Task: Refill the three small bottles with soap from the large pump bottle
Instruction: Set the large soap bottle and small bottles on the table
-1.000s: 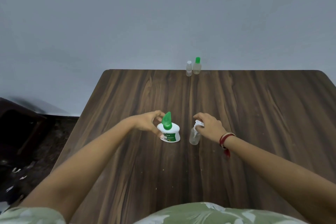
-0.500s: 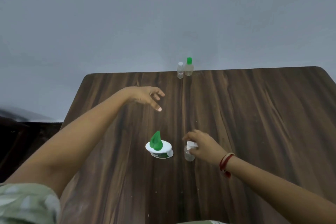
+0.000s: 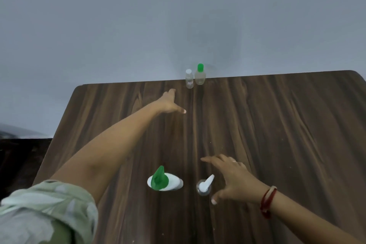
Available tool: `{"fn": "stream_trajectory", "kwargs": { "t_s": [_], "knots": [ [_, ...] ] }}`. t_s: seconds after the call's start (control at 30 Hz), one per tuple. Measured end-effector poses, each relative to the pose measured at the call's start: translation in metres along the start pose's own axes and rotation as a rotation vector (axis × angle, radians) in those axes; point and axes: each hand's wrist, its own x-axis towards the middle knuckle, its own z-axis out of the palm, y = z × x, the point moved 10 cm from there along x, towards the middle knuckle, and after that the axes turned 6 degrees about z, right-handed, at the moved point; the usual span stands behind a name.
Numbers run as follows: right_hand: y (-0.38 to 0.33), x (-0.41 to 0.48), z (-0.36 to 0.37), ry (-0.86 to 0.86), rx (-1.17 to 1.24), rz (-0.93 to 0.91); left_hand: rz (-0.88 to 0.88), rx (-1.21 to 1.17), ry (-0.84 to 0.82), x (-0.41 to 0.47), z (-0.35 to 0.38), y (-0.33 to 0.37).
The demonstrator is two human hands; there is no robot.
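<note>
Head view: on the dark wood-grain bench point(image 3: 277, 125), the large white pump bottle with a green pump head point(image 3: 165, 181) stands in the lower centre of the frame. Just right of it is a small clear bottle with its white cap flipped up point(image 3: 204, 187). The right hand point(image 3: 229, 176) hovers beside it, grip open and fingers spread; whether it touches the bottle is hard to judge. The left hand point(image 3: 169, 103) is stretched up-frame, grip open and empty, short of a small clear white-capped bottle point(image 3: 189, 79) and a small clear green-capped bottle point(image 3: 200, 75) at the bench's far edge.

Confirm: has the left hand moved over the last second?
Yes: the left hand left the pump bottle and reached away toward the far white-capped bottle.
</note>
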Motion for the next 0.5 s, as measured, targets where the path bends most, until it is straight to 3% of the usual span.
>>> {"fn": "stream_trajectory", "kwargs": {
  "t_s": [0.13,0.23,0.33,0.5],
  "knots": [
    [0.035,0.007,-0.016,-0.147,0.116,0.021,-0.03,-0.141,0.139,0.03,0.001,-0.003],
    [0.069,0.057,-0.074,0.089,0.436,0.071,-0.052,-0.339,0.285,0.055,-0.007,-0.011],
    [0.102,0.131,-0.127,0.389,0.506,0.173,-0.022,-0.467,0.367,0.078,-0.01,-0.012],
    [0.103,0.238,-0.18,0.569,0.601,0.148,0.164,-0.483,0.4,0.112,-0.011,0.015]
  ]
}}
